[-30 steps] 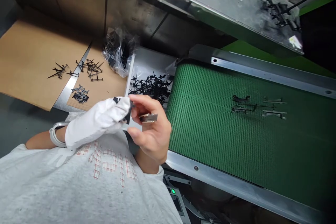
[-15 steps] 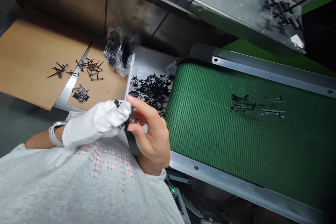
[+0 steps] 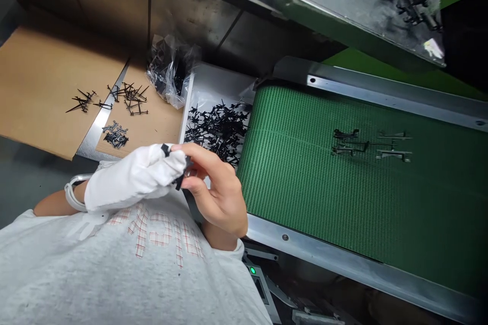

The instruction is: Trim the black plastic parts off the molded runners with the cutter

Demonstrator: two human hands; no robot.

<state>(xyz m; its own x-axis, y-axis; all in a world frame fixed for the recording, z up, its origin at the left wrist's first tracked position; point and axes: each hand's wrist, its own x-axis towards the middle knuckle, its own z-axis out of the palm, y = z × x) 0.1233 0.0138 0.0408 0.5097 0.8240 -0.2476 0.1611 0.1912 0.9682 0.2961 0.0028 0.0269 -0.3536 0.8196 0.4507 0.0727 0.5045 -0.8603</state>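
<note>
the left hand [image 3: 133, 177], in a white fabric glove, is closed at its tip on a small black plastic part [image 3: 179, 181], and the bare right hand [image 3: 218, 188] grips the same part between thumb and forefinger, so most of it is hidden. both hands are over the near edge of a white tray [image 3: 198, 81] heaped with spiky black parts [image 3: 217, 132], just left of a green conveyor belt [image 3: 305, 177] with a steel side rail [image 3: 381, 89]. a few black pieces [image 3: 371, 144] lie on the belt. on a cardboard sheet [image 3: 49, 86] to the left lie loose black pins [image 3: 131, 99] and a small pile of grey-black pieces [image 3: 115, 137], and a clear plastic bag [image 3: 170, 73] of black parts sits at the tray's far corner
</note>
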